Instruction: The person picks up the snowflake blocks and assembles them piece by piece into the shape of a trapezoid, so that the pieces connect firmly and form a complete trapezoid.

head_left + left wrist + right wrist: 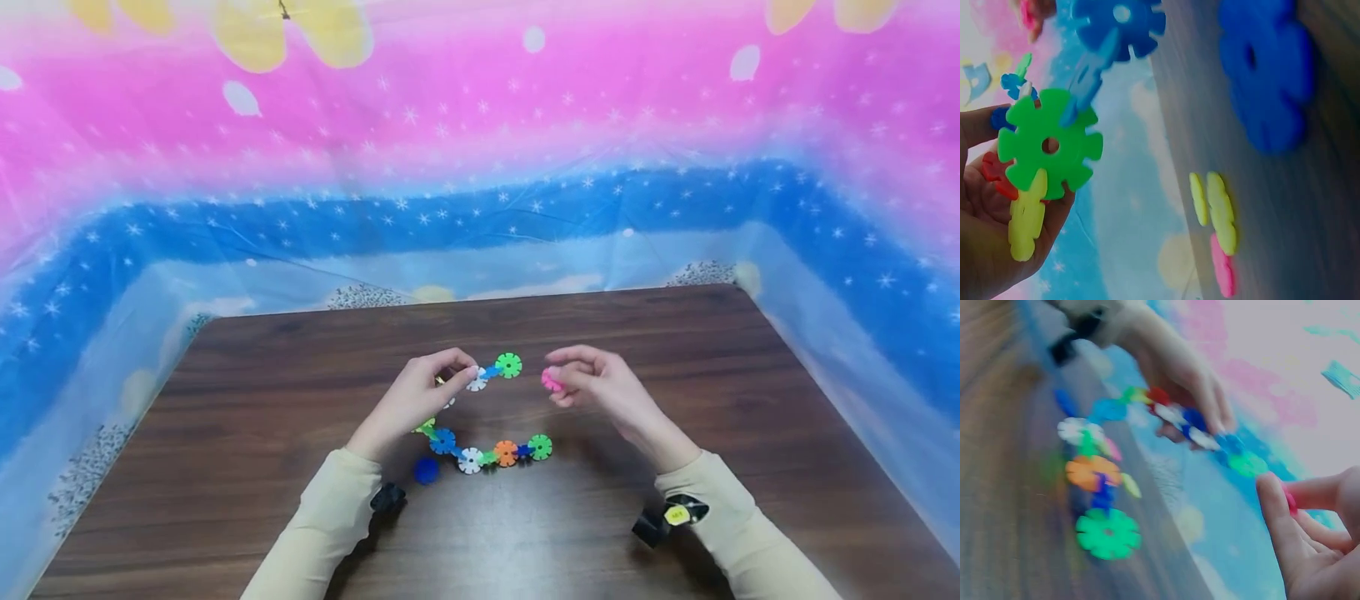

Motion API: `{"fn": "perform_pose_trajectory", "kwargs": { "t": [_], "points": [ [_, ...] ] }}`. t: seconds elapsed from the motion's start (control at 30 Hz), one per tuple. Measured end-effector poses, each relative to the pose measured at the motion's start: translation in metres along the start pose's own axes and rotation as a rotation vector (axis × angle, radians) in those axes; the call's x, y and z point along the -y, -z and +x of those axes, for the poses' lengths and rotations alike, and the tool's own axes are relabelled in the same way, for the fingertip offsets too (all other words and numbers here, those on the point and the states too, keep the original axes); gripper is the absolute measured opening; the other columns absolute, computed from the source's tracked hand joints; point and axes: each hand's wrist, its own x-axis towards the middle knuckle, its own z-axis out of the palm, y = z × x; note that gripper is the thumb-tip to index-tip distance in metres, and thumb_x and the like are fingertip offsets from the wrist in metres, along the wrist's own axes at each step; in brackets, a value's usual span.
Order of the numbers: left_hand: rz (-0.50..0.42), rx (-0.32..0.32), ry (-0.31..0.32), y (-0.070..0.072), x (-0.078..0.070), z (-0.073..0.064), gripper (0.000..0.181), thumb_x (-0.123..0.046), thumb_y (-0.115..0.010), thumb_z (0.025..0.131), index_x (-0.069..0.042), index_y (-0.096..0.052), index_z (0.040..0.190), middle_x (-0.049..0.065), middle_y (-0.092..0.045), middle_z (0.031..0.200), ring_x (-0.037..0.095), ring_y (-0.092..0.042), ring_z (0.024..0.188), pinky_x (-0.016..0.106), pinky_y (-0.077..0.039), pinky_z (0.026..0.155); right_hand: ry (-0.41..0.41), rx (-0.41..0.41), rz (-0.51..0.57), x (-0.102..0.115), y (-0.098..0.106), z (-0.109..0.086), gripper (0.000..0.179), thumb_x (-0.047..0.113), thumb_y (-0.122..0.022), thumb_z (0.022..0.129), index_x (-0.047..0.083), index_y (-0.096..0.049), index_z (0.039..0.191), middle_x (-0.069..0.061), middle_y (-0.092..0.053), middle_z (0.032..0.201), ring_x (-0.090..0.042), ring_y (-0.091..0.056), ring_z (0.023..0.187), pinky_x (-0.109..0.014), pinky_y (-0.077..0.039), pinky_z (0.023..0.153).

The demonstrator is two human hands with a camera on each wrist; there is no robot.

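My left hand (412, 396) grips a curved chain of slotted, flower-shaped plastic discs close to its upper end. Beyond its fingertips stick out a white disc (477, 381), a blue link and a green end disc (508, 365). The chain bends round below the hand through blue, white and orange (507, 453) discs to another green disc (540, 447). Part of it is hidden behind the left hand; red and yellow discs (1026, 219) show there in the left wrist view. Right of the upper end, apart from it, my right hand (600, 387) pinches a pink disc (551, 380) between thumb and fingers.
A loose dark blue disc (427, 471) lies on the brown wooden table (300, 517) beside the chain. Yellow discs (1221, 212) and a pink disc (1223, 269) appear at table level in the left wrist view. Patterned cloth (480, 225) hangs around the table.
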Motion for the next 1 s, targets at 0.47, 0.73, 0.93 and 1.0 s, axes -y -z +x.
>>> {"fn": "perform_pose_trajectory", "kwargs": {
  "t": [0.47, 0.73, 0.93, 1.0],
  "points": [
    [0.081, -0.039, -0.119, -0.006, -0.016, -0.007, 0.010, -0.029, -0.062, 0.102, -0.023, -0.071, 0.101, -0.007, -0.069, 0.089, 0.016, -0.056, 0.069, 0.033, -0.049, 0.062, 0.066, -0.130, 0.002, 0.009, -0.013, 0.006, 0.029, 0.007, -0.063, 0.099, -0.009, -0.057, 0.122, -0.024, -0.070, 0.095, -0.022, -0.072, 0.074, -0.034, -0.060, 0.070],
    [0.216, -0.104, -0.255, -0.004, -0.025, -0.012, 0.008, -0.025, -0.064, 0.101, -0.021, -0.071, 0.099, -0.009, -0.067, 0.086, 0.013, -0.053, 0.065, 0.030, -0.047, 0.062, 0.064, -0.082, -0.025, 0.010, -0.016, 0.002, 0.032, 0.011, -0.064, 0.099, -0.011, -0.057, 0.121, -0.013, -0.073, 0.089, -0.024, -0.070, 0.069, -0.040, -0.060, 0.069],
    [0.299, -0.097, -0.366, -0.002, -0.027, -0.014, 0.007, -0.021, -0.068, 0.099, -0.017, -0.073, 0.101, -0.011, -0.068, 0.089, 0.006, -0.054, 0.071, 0.027, -0.048, 0.065, 0.006, -0.017, -0.012, 0.010, -0.012, 0.002, 0.029, 0.013, -0.065, 0.099, -0.009, -0.062, 0.118, -0.010, -0.072, 0.087, -0.019, -0.067, 0.066, -0.036, -0.059, 0.067],
    [0.328, -0.114, -0.398, -0.001, -0.028, -0.014, 0.007, -0.021, -0.069, 0.098, -0.016, -0.074, 0.101, -0.009, -0.069, 0.088, 0.008, -0.053, 0.071, 0.026, -0.047, 0.063, 0.008, 0.005, -0.003, 0.010, -0.012, 0.001, 0.029, 0.013, -0.065, 0.099, -0.010, -0.061, 0.118, -0.010, -0.072, 0.086, -0.017, -0.066, 0.066, -0.033, -0.059, 0.067]
  ]
}}
